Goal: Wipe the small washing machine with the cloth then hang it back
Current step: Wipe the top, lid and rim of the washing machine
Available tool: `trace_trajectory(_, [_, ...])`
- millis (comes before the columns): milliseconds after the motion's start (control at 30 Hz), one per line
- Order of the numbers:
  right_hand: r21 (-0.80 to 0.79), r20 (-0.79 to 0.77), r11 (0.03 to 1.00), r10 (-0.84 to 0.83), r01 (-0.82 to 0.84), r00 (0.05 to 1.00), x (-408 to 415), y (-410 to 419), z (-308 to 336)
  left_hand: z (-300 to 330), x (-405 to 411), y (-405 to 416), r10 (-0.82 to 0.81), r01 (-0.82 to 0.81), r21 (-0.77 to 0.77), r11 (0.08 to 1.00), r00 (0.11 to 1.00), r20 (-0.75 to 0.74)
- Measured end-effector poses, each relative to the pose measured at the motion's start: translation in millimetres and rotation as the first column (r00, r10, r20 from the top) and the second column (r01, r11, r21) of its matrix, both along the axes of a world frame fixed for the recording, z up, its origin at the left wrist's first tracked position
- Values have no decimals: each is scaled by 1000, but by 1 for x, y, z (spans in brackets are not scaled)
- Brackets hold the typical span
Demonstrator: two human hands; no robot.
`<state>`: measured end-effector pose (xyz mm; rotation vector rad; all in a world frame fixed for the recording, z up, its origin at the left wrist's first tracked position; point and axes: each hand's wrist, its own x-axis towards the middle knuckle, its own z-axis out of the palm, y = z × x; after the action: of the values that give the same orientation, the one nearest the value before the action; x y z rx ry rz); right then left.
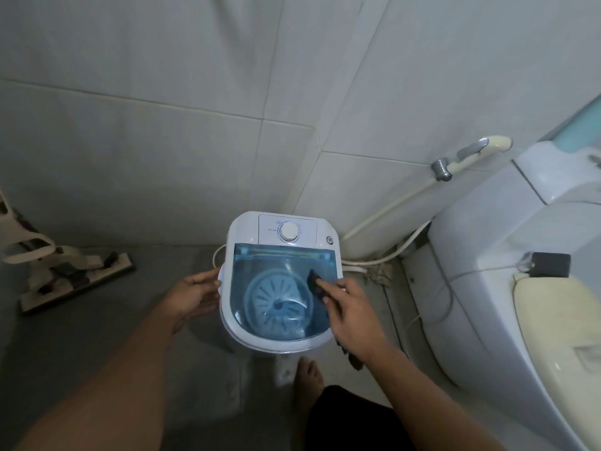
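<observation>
Right hand [354, 315]: I'm pinching the cloth [317, 284], pressed on the lid [279, 288].
Left hand [195, 294]: fingers spread, bracing the washer [247, 229] side.
Next: unwiped lid lies left of my cloth hand.

Grey concrete floor [97, 336]; standing on it: small washing machine [279, 278], flat mop [76, 281], toilet [507, 288], hose coils [374, 260], a bare foot [309, 382].

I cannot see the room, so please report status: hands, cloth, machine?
Left hand steadies washing machine side. Right hand presses dark cloth on blue lid. Nothing in the way.
</observation>
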<state>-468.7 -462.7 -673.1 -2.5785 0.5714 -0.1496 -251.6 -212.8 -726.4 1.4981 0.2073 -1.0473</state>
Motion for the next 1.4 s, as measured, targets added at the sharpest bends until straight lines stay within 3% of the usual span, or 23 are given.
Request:
trace_trajectory(100, [23, 16, 954, -298, 297, 955, -8, -12, -20, 0, -1, -1, 3, -3, 4, 1000, 1000, 5])
trace_trajectory(167, [59, 24, 938, -344, 343, 938, -15, 9, -37, 2, -2, -1, 6, -6, 7, 1000, 1000, 7])
trace_trajectory(267, [-26, 58, 922, -384, 386, 921, -27, 53, -49, 3, -2, -2, 17, -17, 6, 1000, 1000, 2])
trace_trajectory(400, [-35, 47, 943, -330, 331, 943, -30, 107, -53, 1, -1, -2, 14, -14, -6, 1000, 1000, -10])
trace_trajectory(467, [-29, 31, 982, -184, 185, 982, -27, 132, -50, -2, 0, -2, 2, -2, -1, 1000, 1000, -8])
trace_trajectory(533, [131, 85, 991, -49, 37, 995, -21, 142, -42, -4, 1, -1, -4, 4, 6, 1000, 1000, -8])
trace_trajectory(567, [230, 118, 973, -58, 30, 991, -18, 138, -36, -4, 2, -1, -4, 4, 13, 1000, 1000, -8])
trace_trajectory(667, [342, 215, 897, -366, 282, 905, -11, 97, -31, -2, 1, -1, -14, 13, 22, 1000, 1000, 8])
trace_trajectory(767, [246, 178, 805, -585, 540, 791, -15, 47, -39, -3, -1, 0, -10, 10, 18, 1000, 1000, 15])
trace_trajectory(1100, [-31, 176, 915, -391, 402, 903, -38, 103, -69, 0, -3, -2, 20, -20, 6, 1000, 1000, 6])
trace_trajectory(1267, [-99, 78, 977, -181, 189, 980, -23, 158, -65, 1, -3, -1, 33, -33, -8, 999, 999, -4])
trace_trajectory(1400, [-36, 104, 999, 6, -2, 995, 20, 175, -50, -2, -2, 0, 52, -52, -6, 999, 998, -25])
